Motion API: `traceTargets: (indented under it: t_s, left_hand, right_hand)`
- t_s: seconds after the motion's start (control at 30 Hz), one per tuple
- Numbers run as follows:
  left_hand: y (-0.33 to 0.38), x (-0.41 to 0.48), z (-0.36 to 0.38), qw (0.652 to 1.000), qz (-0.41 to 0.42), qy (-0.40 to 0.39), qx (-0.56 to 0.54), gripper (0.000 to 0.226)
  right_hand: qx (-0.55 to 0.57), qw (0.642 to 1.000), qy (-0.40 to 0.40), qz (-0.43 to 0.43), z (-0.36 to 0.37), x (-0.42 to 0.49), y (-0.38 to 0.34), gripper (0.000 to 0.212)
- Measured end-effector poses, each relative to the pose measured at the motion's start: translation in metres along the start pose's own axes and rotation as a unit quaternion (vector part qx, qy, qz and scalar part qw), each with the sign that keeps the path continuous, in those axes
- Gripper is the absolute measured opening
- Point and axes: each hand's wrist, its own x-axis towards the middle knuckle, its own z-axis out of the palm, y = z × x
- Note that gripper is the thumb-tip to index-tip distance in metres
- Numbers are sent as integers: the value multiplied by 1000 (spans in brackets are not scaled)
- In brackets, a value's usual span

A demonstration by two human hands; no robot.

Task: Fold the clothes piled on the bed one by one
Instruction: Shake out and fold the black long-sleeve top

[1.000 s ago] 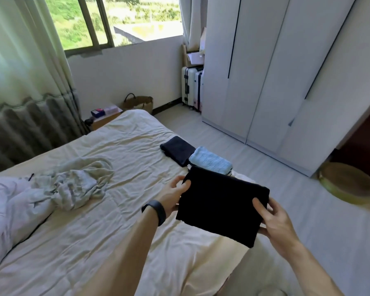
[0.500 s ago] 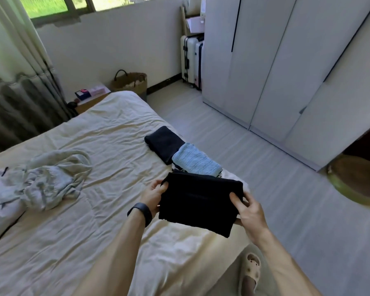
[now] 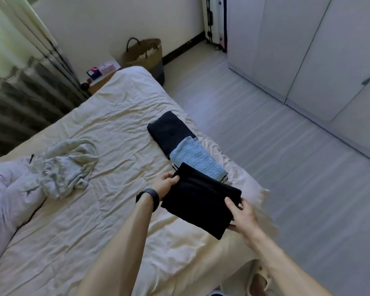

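Nearly placed: a folded black garment [image 3: 201,201] is held low over the near corner of the bed [image 3: 115,129].
The left hand [image 3: 165,185] pinches its far corner and the right hand [image 3: 242,214] grips its near edge, thumb on top. It overlaps the folded light blue knit [image 3: 195,159]. The likely next move is to lay it flat, release, then take the crumpled grey-green garment [image 3: 66,165].

The black cloth [image 3: 201,204] has come down lower and lies flatter now, close to the bed [image 3: 115,124] and right by the blue cloth [image 3: 194,159]. The left grip [image 3: 166,184] and right grip [image 3: 242,214] went down with it. The camera looks further down too.
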Motion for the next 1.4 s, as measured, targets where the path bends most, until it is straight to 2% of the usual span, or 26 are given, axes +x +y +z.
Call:
traceTargets:
  t_s: [0.2,0.33,0.47,0.63,0.73,0.8,0.87,0.93,0.97,1.0,1.03,1.1,1.17,1.27,1.4]
  left_hand:
    - [38,93,-13,994,66,6,87,8]
    - [58,169,-11,984,96,1,149,18]
    - [69,231,-4,977,117,-1,177,7]
    - [56,273,11,969,93,4,230,24]
    - [44,280,19,972,85,-4,219,21]
    - [40,280,21,970,99,0,223,20]
    - [38,277,23,959,121,9,256,28]
    - [32,269,24,924,193,67,323,43]
    - [27,262,24,895,254,113,348,50]
    - [24,255,25,862,324,147,361,54]
    - [21,249,26,827,392,161,369,57]
    - [12,247,30,771,478,127,401,59]
    - [8,255,35,739,496,62,452,56]
    - [2,275,43,719,449,-10,531,55]
    - [-26,300,52,737,411,-41,535,55]
  right_hand:
    - [52,998,40,22,44,59,-22,18]
    - [83,992,90,41,76,103,-32,25]
    - [108,984,126,63,100,151,-31,27]
    - [77,979,174,78,110,193,-18,38]
    - [41,975,208,63,107,195,-12,40]
    - [43,976,205,60,105,191,-9,40]
    - [44,978,195,65,104,183,-8,38]
    - [-37,976,212,39,105,175,-8,42]
    - [-118,962,246,2,106,173,-7,48]
    - [-211,933,286,-52,108,171,-9,55]
    - [-303,889,320,-123,113,170,-12,60]
    - [-446,789,327,-266,122,178,-18,65]
    - [-543,721,274,-333,129,198,-19,62]
    - [-623,698,192,-296,128,230,-3,57]
    - [-663,678,153,-279,108,255,37,69]
